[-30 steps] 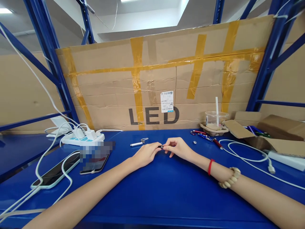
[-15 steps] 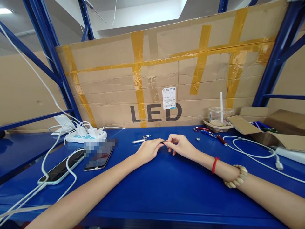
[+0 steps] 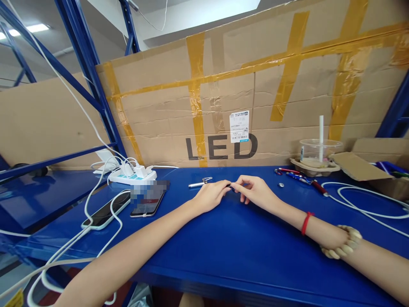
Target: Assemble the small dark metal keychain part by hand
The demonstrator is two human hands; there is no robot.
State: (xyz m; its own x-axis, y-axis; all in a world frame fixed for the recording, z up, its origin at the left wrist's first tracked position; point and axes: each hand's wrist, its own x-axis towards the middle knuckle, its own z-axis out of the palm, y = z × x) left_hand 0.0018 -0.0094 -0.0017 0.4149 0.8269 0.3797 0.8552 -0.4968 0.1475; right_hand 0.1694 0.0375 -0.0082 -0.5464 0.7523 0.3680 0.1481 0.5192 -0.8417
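My left hand pinches a small dark object above the blue table. From the right, my right hand has thumb and fingertips closed at the other end of that same small object. What the object is cannot be made out, as the fingertips cover most of it. Just behind my left hand lies a silver pen-like piece with a metal clip. Off to the right of my right hand is a small round metal piece.
Two phones and a white power strip with cables are at the left. Pens, a plastic cup in a carton holder, an open box and a coiled white cable are at the right. Cardboard stands behind.
The view has turned and shifted, so the table and both hands appear further right. Both hands keep their pinch on the small object, with little change between them.
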